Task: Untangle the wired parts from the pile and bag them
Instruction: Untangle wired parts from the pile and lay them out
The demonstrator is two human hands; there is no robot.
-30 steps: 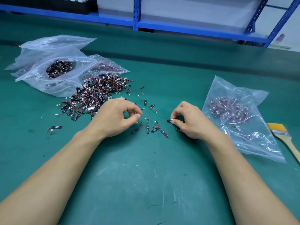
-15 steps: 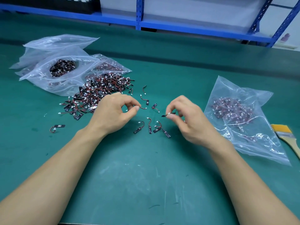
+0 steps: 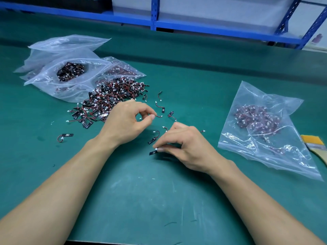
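Head view, looking down. Green worktop (image 3: 141, 200), scuffed pale in places. Pile (image 3: 113, 98) of small wired pieces at upper left, black tabs with red leads and white plugs, touching the clear bags (image 3: 53, 82) heaped behind it. Among these, one open bag (image 3: 70, 71) with black pieces inside. Left hand (image 3: 127, 124) just beside the pile's near edge, fingers (image 3: 146, 110) curled, thumb and forefinger pinched on the red lead of one wired part (image 3: 158, 116). Right hand (image 3: 189, 147) lower and to the right, apart from the left, fingertips (image 3: 160, 149) narrow and pinched on another part (image 3: 153, 152) at its white plug. Black tab low over the worktop, contact not clear. Loose parts (image 3: 153, 138) scattered singly between and beyond the hands. One stray part (image 3: 65, 136) alone at left, apart from the pile. Filled bag (image 3: 261, 124) flat at right, reddish pieces inside. Paintbrush (image 3: 312, 141) just beside it at the frame edge. Blue shelf frame (image 3: 154, 13) along the back.
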